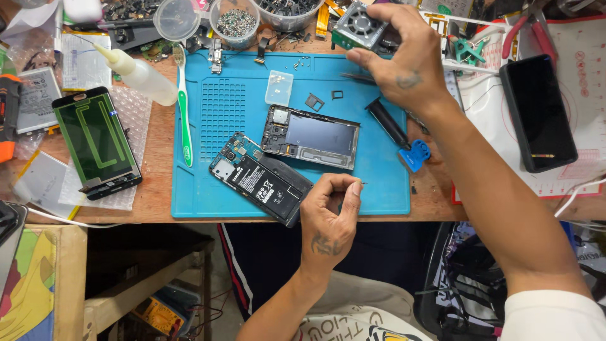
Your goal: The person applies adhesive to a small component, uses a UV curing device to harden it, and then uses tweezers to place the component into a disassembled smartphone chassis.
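Observation:
My left hand (328, 218) hovers over the front edge of the blue work mat (202, 196), thumb and forefinger pinched on a tiny dark screw (362, 183). Just left of it lies an opened phone (262, 183) with its black battery showing. Behind that rests a bare phone frame (312, 136). My right hand (401, 60) reaches to the back of the bench, fingers curled beside a small fan unit (358, 24); whether it grips anything is hidden. A black screwdriver with a blue cap (396, 132) lies under my right wrist.
A green-and-white toothbrush (184, 113) and a squeeze bottle (140, 74) lie at the mat's left edge. A green-backed display panel (96, 142) rests on bubble wrap at left. A black phone (538, 113) lies at right. Tubs of screws (235, 22) line the back.

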